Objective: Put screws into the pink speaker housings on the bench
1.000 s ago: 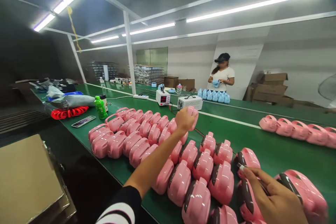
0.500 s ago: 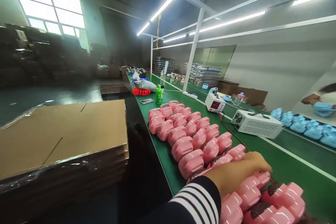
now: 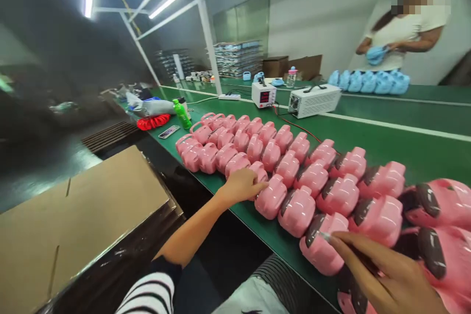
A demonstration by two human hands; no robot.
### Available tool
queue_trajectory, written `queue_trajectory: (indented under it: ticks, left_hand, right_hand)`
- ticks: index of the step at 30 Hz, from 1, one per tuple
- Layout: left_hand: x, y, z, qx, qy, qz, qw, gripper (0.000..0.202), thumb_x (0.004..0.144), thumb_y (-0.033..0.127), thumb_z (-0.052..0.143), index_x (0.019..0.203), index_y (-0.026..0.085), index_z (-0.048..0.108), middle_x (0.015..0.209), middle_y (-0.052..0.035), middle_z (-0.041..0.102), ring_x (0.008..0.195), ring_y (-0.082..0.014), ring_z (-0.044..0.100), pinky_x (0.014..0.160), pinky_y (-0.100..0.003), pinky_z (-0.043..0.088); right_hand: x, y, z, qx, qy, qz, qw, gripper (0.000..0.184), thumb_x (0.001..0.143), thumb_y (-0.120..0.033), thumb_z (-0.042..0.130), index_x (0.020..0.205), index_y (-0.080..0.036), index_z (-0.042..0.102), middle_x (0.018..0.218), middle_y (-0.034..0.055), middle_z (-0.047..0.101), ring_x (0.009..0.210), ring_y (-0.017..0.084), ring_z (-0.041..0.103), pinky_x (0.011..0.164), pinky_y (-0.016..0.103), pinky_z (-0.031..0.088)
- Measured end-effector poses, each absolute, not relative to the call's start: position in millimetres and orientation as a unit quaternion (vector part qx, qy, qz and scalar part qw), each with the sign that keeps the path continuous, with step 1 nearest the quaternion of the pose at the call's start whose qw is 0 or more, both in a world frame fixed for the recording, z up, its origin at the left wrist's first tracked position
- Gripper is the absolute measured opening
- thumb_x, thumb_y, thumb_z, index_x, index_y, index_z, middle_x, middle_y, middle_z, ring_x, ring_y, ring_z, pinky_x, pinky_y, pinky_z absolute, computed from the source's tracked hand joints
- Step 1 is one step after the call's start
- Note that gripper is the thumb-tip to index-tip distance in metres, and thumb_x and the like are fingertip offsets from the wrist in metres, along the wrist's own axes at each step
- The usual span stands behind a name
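Rows of glossy pink plastic housings [image 3: 272, 196] with rounded lobes, several showing dark smoky windows, stand packed together on the green table. My left hand [image 3: 241, 187] is closed over a pink housing [image 3: 258, 170] in the near row, its thumb on the right side and its other fingertips hidden. At the lower right, my right hand [image 3: 390, 267] has thumb and fingertips closed against another pink housing [image 3: 324, 250] by its dark window. That piece rests at the near edge of the group.
Flat cardboard [image 3: 91, 221] is stacked at left, beside the green table [image 3: 423, 125]. Behind the housings are a white power supply [image 3: 263, 94] and a vented grey box [image 3: 315, 100]. A green bottle [image 3: 181, 114] and phone [image 3: 169, 131] lie farther along. Opposite, a co-worker [image 3: 405, 34] holds a blue piece.
The view has turned right. My left hand has moved from the far row to the near row of housings. My right hand has come into view, and more of the co-worker shows.
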State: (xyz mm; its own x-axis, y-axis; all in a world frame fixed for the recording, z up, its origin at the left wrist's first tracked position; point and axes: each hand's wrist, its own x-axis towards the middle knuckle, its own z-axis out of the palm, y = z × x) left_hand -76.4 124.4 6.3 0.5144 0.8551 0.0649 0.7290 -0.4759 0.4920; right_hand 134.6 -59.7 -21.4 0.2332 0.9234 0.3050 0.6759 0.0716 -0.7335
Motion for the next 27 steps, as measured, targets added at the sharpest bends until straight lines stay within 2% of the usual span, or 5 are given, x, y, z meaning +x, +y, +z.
queue_trajectory:
  ticks: [4,9,14,19,27]
  left_hand:
    - [-64,118,-12,0.851,0.449,0.170,0.215,0.030,0.081,0.034,0.055,0.056,0.020,0.048,0.058,0.0004,0.053,0.056,-0.0137,0.043,0.057,-0.030,0.027]
    - [-45,118,-13,0.831,0.473,0.193,0.219,0.027,0.064,0.023,0.060,0.049,0.020,0.038,0.051,0.0039,0.036,0.053,-0.0112,0.030,0.053,-0.030,0.020]
    - [-57,91,19,0.799,0.462,0.284,0.259,0.030,0.069,0.028,0.050,0.050,0.020,0.028,0.054,0.0048,0.022,0.053,-0.0093,0.025,0.050,-0.027,0.018]
    - [-41,51,50,0.728,0.375,0.445,0.362,0.031,0.072,0.030,0.056,0.051,0.017,0.037,0.054,0.0039,0.028,0.053,-0.0081,0.026,0.048,-0.024,0.021]
    - [-13,37,44,0.762,0.298,0.462,0.342,0.028,0.071,0.022,0.056,0.050,0.016,0.038,0.052,0.0045,0.027,0.049,-0.0062,0.025,0.044,-0.022,0.020]
  right_hand:
    - [121,-50,-10,-0.683,-0.590,0.160,0.400,0.036,0.089,-0.046,0.047,0.073,-0.026,0.072,0.077,0.0048,0.075,0.066,0.021,0.069,0.054,0.026,0.052]
    - [118,-44,-3,-0.707,-0.563,0.182,0.388,0.040,0.092,-0.049,0.040,0.068,-0.023,0.058,0.059,0.0006,0.063,0.056,0.017,0.058,0.053,0.025,0.043]
    - [104,-42,8,-0.691,-0.554,0.217,0.410,0.042,0.096,-0.045,0.034,0.061,-0.022,0.042,0.054,-0.0025,0.049,0.049,0.013,0.044,0.050,0.026,0.030]
    - [90,-44,20,-0.654,-0.553,0.231,0.461,0.039,0.097,-0.041,0.036,0.064,-0.021,0.041,0.053,-0.0048,0.045,0.049,0.011,0.037,0.049,0.025,0.026]
    - [106,-66,25,-0.664,-0.556,0.175,0.468,0.037,0.096,-0.035,0.041,0.063,-0.020,0.045,0.052,-0.0046,0.048,0.046,0.009,0.039,0.047,0.025,0.025]
